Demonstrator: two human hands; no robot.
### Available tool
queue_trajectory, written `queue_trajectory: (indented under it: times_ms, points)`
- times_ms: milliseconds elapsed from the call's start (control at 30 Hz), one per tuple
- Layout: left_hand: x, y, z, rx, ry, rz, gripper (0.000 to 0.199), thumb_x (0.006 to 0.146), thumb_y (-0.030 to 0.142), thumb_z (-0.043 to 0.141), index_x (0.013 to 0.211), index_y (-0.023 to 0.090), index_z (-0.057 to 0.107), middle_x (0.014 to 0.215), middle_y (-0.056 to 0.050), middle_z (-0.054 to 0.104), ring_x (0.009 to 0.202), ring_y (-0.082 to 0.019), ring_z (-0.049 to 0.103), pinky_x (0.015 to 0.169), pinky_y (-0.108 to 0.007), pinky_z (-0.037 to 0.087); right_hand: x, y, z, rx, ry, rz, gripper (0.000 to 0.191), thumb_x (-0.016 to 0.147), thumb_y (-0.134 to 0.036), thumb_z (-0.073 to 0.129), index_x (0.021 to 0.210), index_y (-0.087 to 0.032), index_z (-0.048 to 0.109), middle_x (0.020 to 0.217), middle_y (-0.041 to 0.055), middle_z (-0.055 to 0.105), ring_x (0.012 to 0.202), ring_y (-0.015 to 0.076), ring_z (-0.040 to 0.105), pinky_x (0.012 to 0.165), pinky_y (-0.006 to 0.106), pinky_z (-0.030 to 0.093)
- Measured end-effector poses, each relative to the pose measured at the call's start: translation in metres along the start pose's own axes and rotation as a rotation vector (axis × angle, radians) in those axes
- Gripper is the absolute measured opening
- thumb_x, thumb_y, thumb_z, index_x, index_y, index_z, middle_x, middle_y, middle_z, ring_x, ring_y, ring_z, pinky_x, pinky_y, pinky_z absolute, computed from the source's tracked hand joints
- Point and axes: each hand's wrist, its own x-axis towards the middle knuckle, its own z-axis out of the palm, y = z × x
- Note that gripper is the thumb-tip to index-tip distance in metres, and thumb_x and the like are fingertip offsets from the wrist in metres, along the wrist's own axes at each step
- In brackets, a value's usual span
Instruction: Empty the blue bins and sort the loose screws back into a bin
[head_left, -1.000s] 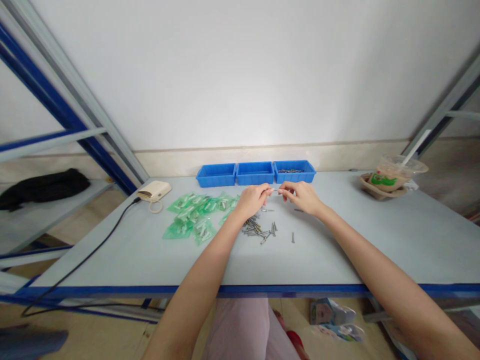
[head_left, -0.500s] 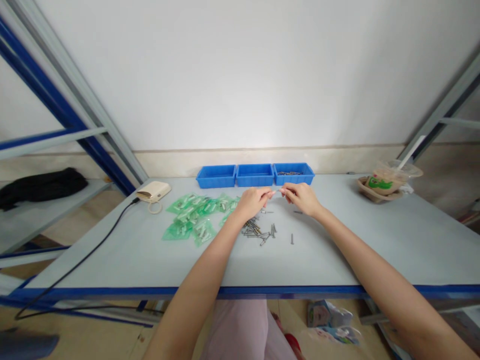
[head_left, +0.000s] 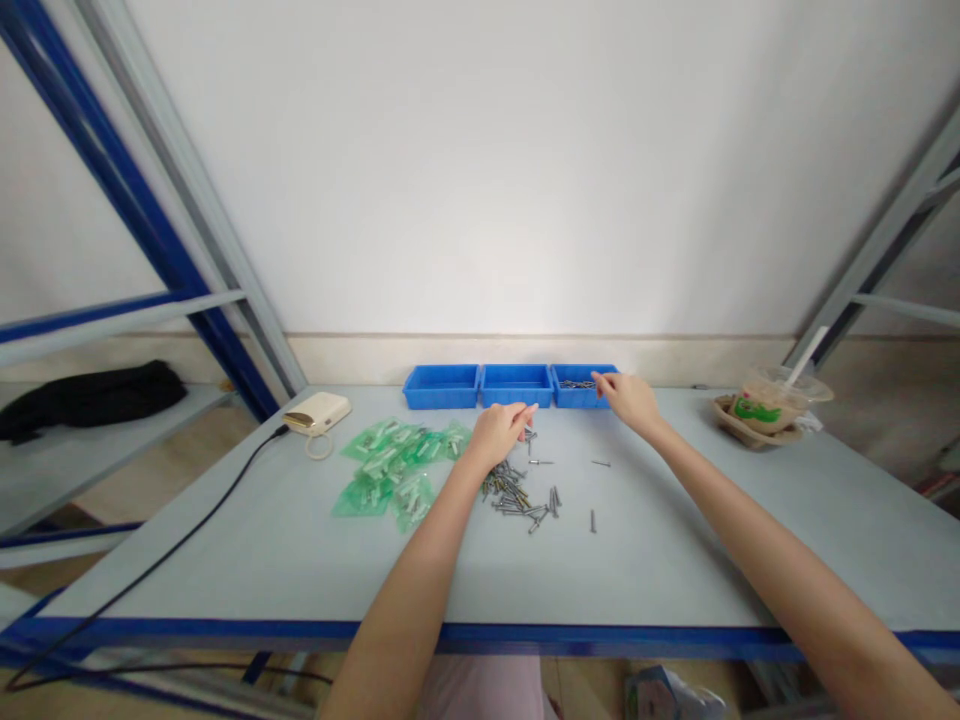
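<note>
My left hand (head_left: pixel 504 432) hovers over the far side of a pile of metal fasteners (head_left: pixel 506 490), which look like screws or rivets. Its fingers are pinched together, and whatever lies between them is too small to make out. Over the right-hand blue bin (head_left: pixel 576 399) reaches my right hand (head_left: pixel 628 398), its fingers curled and closed at the bin's right side. I cannot see what these fingertips hold, if anything. Thin metal pieces (head_left: pixel 576 384) lie inside that bin. Single fasteners are scattered right of the pile, one (head_left: pixel 592 521) nearest the front edge.
Two more blue bins, the middle one (head_left: pixel 516 400) and the left one (head_left: pixel 441 401), stand in the row. Green plastic packets (head_left: pixel 390 460) lie left of the pile. Farther left is a cream device (head_left: pixel 319 411) with a black cable. A drink cup (head_left: pixel 769 400) sits at right.
My hands have parted from where they met before the bins. The right one has moved to the right-hand bin; the left stays near the pile. The camera view has tilted up.
</note>
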Motion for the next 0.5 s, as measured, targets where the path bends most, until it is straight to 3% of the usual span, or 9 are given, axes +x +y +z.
queue_trajectory:
  times_ms: [100, 200, 500]
  points:
    - [0.0, 0.0, 0.003, 0.008, -0.008, 0.019, 0.046, 0.091, 0.046, 0.031, 0.072, 0.018, 0.062, 0.055, 0.001, 0.062, 0.056, -0.013, 0.058, 0.06, -0.022, 0.038, -0.038, -0.022, 0.01, 0.144, -0.195, -0.278, 0.034, 0.087, -0.047, 0.043, 0.083, -0.022, 0.066, 0.075, 0.0016, 0.066, 0.067, 0.0158, 0.057, 0.062, 0.026, 0.037]
    - [0.0, -0.002, 0.004, 0.024, -0.022, 0.032, 0.045, 0.091, 0.045, 0.031, 0.073, 0.018, 0.062, 0.056, 0.001, 0.062, 0.057, -0.013, 0.058, 0.059, -0.022, 0.037, -0.065, -0.04, 0.022, 0.063, -0.226, -0.479, 0.024, 0.081, -0.046, 0.055, 0.09, -0.025, 0.065, 0.098, 0.0028, 0.064, 0.091, 0.0198, 0.055, 0.075, 0.03, 0.035]
    - [-0.003, 0.004, 0.007, 0.067, -0.098, 0.047, 0.042, 0.09, 0.047, 0.036, 0.073, 0.018, 0.061, 0.059, 0.0, 0.063, 0.06, -0.014, 0.058, 0.059, -0.022, 0.036, -0.066, -0.035, 0.037, -0.073, -0.22, -0.506, 0.011, 0.084, -0.029, 0.057, 0.081, -0.022, 0.064, 0.088, 0.0033, 0.064, 0.09, 0.0196, 0.053, 0.072, 0.03, 0.028]
